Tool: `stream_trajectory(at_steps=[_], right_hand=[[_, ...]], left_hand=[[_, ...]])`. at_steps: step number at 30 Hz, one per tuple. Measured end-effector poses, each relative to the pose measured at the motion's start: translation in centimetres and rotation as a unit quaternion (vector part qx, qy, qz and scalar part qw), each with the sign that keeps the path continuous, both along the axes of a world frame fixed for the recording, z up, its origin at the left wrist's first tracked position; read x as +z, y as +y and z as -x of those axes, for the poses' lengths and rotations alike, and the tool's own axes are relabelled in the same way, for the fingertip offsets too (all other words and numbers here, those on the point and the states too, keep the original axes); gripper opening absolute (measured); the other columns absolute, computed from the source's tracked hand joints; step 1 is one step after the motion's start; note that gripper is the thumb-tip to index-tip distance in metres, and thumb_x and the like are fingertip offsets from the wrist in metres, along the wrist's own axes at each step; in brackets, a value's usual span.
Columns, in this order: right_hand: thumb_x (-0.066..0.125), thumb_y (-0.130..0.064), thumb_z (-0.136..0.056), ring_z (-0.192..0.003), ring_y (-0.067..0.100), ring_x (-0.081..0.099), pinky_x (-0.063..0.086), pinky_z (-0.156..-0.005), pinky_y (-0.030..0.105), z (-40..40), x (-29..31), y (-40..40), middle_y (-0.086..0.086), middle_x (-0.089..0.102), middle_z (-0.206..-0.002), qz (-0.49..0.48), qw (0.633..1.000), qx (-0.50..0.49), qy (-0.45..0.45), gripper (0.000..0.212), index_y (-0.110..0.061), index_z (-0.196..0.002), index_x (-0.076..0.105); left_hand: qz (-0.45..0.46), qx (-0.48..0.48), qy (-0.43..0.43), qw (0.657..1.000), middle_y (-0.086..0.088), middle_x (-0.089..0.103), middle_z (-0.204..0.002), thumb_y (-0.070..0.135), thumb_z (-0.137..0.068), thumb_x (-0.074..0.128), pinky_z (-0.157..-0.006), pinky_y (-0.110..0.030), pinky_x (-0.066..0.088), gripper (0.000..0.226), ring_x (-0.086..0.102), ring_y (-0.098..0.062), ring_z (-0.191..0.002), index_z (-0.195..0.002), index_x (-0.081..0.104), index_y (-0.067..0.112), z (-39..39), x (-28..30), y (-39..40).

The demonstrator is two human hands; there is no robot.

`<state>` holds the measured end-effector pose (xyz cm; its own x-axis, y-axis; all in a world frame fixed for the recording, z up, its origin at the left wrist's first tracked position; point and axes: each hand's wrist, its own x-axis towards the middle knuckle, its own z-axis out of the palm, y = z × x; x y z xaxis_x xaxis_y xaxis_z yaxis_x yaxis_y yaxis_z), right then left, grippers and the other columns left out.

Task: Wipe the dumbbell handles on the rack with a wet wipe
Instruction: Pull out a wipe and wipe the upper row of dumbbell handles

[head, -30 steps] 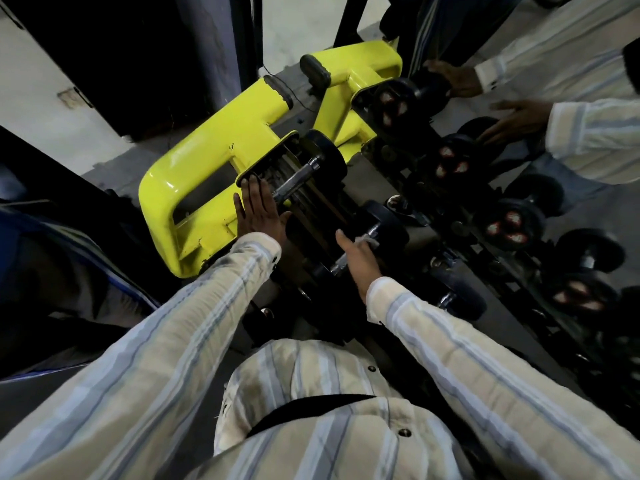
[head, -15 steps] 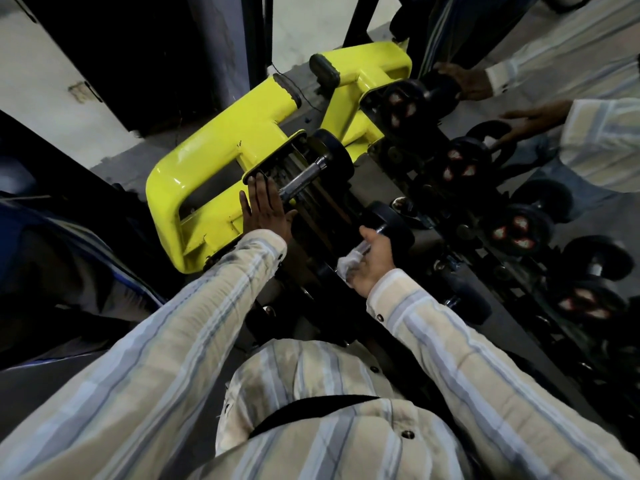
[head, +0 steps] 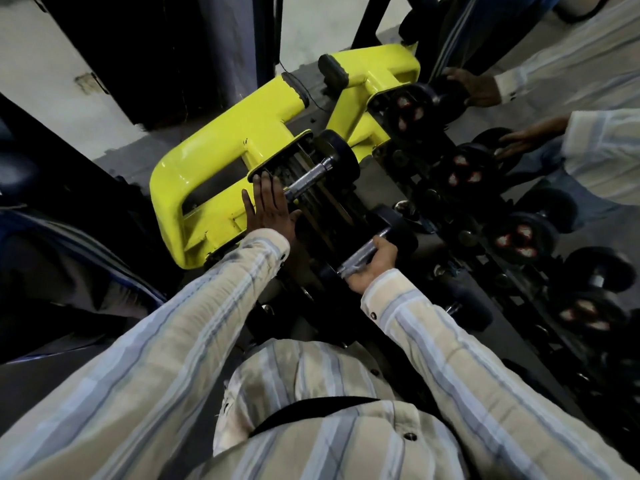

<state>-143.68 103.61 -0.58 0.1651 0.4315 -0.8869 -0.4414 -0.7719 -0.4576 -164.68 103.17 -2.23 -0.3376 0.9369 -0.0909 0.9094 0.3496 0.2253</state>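
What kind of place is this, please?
Most likely a gym's free-weights area. Dumbbells sit in rows on a dark rack with a yellow frame, and the right hand grips a knurled dumbbell handle.

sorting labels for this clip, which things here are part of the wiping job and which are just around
Part of the job:
- right hand, curled round the near dumbbell handle
- far dumbbell handle
- left hand, flat beside it

Just around:
- yellow frame
- mirror reflection of the dumbbells
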Motion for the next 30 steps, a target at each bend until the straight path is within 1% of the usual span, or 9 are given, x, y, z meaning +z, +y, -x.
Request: stream_trajectory(at_steps=[4, 10, 14, 18, 21, 24, 26, 29, 30], right_hand=[[0.061, -0.048, -0.078, -0.127, 0.031, 0.056, 0.040, -0.111, 0.045, 0.9, 1.8, 0.3, 0.005, 0.064, -0.115, -0.021, 1.000, -0.014, 0.009, 0.044, -0.021, -0.113, 0.064], [0.053, -0.042, -0.091, -0.127, 0.035, 0.056, 0.039, -0.113, 0.044, 1.3, 7.6, -1.1, 0.013, 0.051, -0.142, 0.006, 1.000, -0.022, 0.016, 0.067, -0.005, -0.147, 0.046], [0.046, -0.023, -0.094, -0.114, 0.029, 0.063, 0.033, -0.118, 0.035, -0.6, 7.7, 0.6, 0.010, 0.053, -0.145, -0.050, 0.995, -0.083, -0.005, 0.024, -0.010, -0.103, 0.063], [0.048, -0.007, -0.090, -0.080, 0.020, 0.063, 0.051, -0.077, 0.026, -1.0, 7.0, -0.5, 0.006, 0.070, -0.086, -0.071, 0.997, -0.006, -0.019, 0.017, -0.007, -0.090, 0.065], [0.052, -0.002, -0.086, -0.082, 0.020, 0.061, 0.047, -0.067, 0.029, -1.4, 5.8, -1.7, 0.008, 0.064, -0.095, -0.024, 0.995, 0.073, -0.059, 0.026, -0.010, -0.108, 0.062], [0.059, 0.003, -0.077, -0.094, 0.025, 0.063, 0.050, -0.074, 0.033, -1.0, 5.3, -2.3, 0.013, 0.063, -0.106, -0.024, 0.990, 0.112, -0.087, 0.043, -0.003, -0.120, 0.062], [0.071, -0.006, -0.073, -0.089, 0.027, 0.065, 0.052, -0.084, 0.036, -0.3, 4.6, -2.6, 0.015, 0.065, -0.099, -0.053, 0.981, 0.151, -0.110, 0.028, -0.003, -0.100, 0.067], [0.090, -0.057, -0.039, -0.089, 0.028, 0.061, 0.049, -0.099, 0.043, 1.2, 4.1, -3.9, 0.009, 0.063, -0.096, -0.061, 0.943, 0.285, -0.163, 0.068, -0.023, -0.091, 0.061], [0.085, -0.067, -0.048, -0.100, 0.028, 0.059, 0.044, -0.105, 0.042, 1.9, 4.9, -4.9, 0.007, 0.060, -0.105, -0.062, 0.917, 0.340, -0.198, 0.073, -0.025, -0.103, 0.060]], left_hand=[[0.013, 0.002, -0.001, 1.000, -0.019, 0.008, -0.168, 0.051, -0.099, 0.051, -0.124, -0.062, 0.002, 0.085, 0.001, -0.037, -0.157, -0.159, 0.015, 0.003, -0.1, 0.4, 0.1], [0.023, 0.006, 0.001, 1.000, -0.017, 0.004, -0.169, 0.053, -0.100, 0.046, -0.124, -0.061, 0.001, 0.085, -0.002, -0.035, -0.157, -0.160, 0.010, 0.004, -0.2, 0.6, 0.1], [0.029, 0.004, -0.002, 1.000, -0.017, 0.002, -0.169, 0.052, -0.101, 0.045, -0.124, -0.061, -0.001, 0.084, -0.003, -0.035, -0.157, -0.160, 0.008, 0.004, -0.1, 0.6, 0.1], [0.028, 0.004, -0.010, 1.000, -0.017, 0.001, -0.169, 0.051, -0.101, 0.045, -0.123, -0.063, 0.000, 0.084, -0.004, -0.034, -0.157, -0.160, 0.009, 0.005, -0.1, 0.7, 0.1], [0.034, 0.007, -0.012, 0.999, -0.015, -0.001, -0.169, 0.052, -0.101, 0.044, -0.123, -0.064, 0.000, 0.083, -0.006, -0.033, -0.157, -0.160, 0.008, 0.006, 0.0, 0.8, 0.1], [0.034, 0.009, -0.013, 0.999, -0.014, -0.002, -0.170, 0.052, -0.101, 0.044, -0.122, -0.066, 0.001, 0.083, -0.007, -0.032, -0.157, -0.161, 0.007, 0.007, -0.1, 0.9, 0.1], [0.029, 0.010, -0.017, 0.999, -0.014, -0.002, -0.170, 0.051, -0.101, 0.046, -0.122, -0.066, 0.000, 0.084, -0.007, -0.033, -0.157, -0.161, 0.007, 0.006, -0.1, 1.1, 0.0], [0.024, 0.009, -0.015, 1.000, -0.015, -0.001, -0.170, 0.051, -0.101, 0.047, -0.122, -0.065, 0.000, 0.084, -0.006, -0.034, -0.157, -0.161, 0.008, 0.006, -0.2, 1.1, -0.1], [0.022, 0.010, -0.015, 1.000, -0.016, -0.001, -0.170, 0.051, -0.101, 0.048, -0.122, -0.065, 0.000, 0.085, -0.006, -0.034, -0.157, -0.160, 0.008, 0.006, -0.2, 1.1, -0.1]])
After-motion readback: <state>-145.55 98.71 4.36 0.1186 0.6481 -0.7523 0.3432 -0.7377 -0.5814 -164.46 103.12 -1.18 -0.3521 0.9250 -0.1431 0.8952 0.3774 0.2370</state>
